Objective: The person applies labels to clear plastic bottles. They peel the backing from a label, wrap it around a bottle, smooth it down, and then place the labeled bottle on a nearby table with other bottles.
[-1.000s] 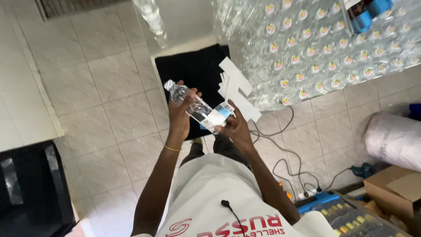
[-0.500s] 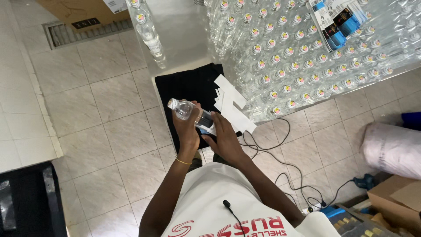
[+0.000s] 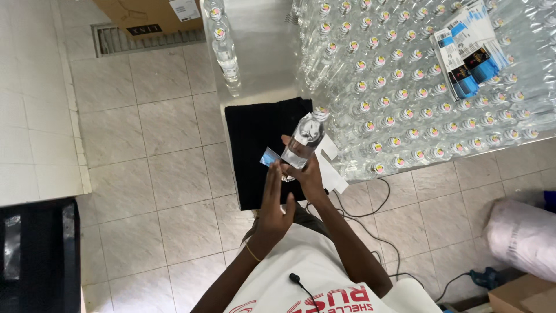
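A clear plastic water bottle (image 3: 305, 138) is tilted with its cap up and to the right, above a black cloth-covered surface (image 3: 255, 133). My right hand (image 3: 310, 177) grips its lower end from below. My left hand (image 3: 272, 200), with a thin bracelet at the wrist, lies with straight fingers along the bottle's left side. It presses a small blue and white label (image 3: 269, 157), whose edge sticks out past the fingers.
Packs of shrink-wrapped bottles (image 3: 417, 87) fill the upper right, with a stack of printed labels (image 3: 466, 55) on top. White backing sheets (image 3: 333, 171) lie by the black surface. There is a row of bottles (image 3: 226, 52), a cardboard box (image 3: 145, 14), floor cables (image 3: 370, 203) and a pale sack (image 3: 521, 237).
The bottle has swung from pointing up-left to pointing up-right. The right hand now holds its base and the left hand has flattened onto the label. The view has shifted toward the bottle packs.
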